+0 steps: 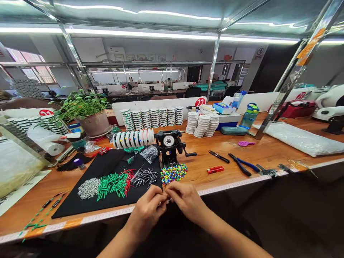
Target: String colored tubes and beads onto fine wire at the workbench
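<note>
My left hand (147,209) and right hand (189,202) meet at the table's (196,176) front edge, thumbs and fingertips pinched closed on a small dark piece (167,195). It sits between my two sets of fingertips, so hidden that I cannot tell which way it points or how its long axis runs.

Just beyond my grip lies a heap of coloured beads (174,173). To the left of my grip, on a black mat (72,208), are black pieces (145,177), then green tubes (110,186), jumbled at many angles. Behind the beads stands a black winder (169,152); its row of white spools (133,139) runs leftward, and its crank handle (191,154) points right. Well to my right, the pliers (243,165) point their nose away and leftward, handles spread towards the right.

Past the winder, a white board (161,103) bears a red disc reading "22"; another disc (300,95), far right of my grip, reads "23". The edge tape's (107,213) markings are too small to read.
</note>
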`<state>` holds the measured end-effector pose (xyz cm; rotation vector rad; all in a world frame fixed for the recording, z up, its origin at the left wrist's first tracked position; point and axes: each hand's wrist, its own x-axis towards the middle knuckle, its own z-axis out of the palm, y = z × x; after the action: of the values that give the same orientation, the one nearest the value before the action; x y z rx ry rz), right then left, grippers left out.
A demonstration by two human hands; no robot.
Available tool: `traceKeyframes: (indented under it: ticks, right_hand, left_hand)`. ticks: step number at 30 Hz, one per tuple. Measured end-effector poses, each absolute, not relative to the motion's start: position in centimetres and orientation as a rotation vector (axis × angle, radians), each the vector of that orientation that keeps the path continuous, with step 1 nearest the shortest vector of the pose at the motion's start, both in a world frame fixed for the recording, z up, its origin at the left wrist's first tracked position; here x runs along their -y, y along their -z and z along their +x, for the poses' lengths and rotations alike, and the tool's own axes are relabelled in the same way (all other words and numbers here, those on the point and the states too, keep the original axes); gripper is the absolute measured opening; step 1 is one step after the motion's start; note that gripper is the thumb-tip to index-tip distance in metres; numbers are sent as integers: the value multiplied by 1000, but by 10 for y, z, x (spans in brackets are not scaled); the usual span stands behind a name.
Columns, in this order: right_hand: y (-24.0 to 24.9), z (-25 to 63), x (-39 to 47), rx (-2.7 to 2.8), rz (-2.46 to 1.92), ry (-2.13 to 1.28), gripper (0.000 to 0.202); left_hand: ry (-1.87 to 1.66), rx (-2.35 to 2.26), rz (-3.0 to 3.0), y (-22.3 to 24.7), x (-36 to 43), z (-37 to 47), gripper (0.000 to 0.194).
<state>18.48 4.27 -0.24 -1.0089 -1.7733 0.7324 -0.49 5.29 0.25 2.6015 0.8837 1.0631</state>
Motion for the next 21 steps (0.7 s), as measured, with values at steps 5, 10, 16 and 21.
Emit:
traceKeyframes:
  ticks: [5, 10, 16, 21]
  right_hand:
    - [-1, 185, -83, 1801, -967, -980, 29]
    - [-7, 182, -67, 1633, -1023, -897, 21]
    - [2, 182, -6, 1516, -1119, -681, 21]
    - [17, 177, 7, 1563, -1099, -719, 9]
  left_hand:
    - [-887, -646, 2701, -11, -71, -12, 24]
    - [-1015, -885, 2506, -21, -63, -2, 18]
    - [-1099, -1056, 1637, -15, -42, 8, 19]
    - [-1106, -1048, 1437, -7, -35, 11, 18]
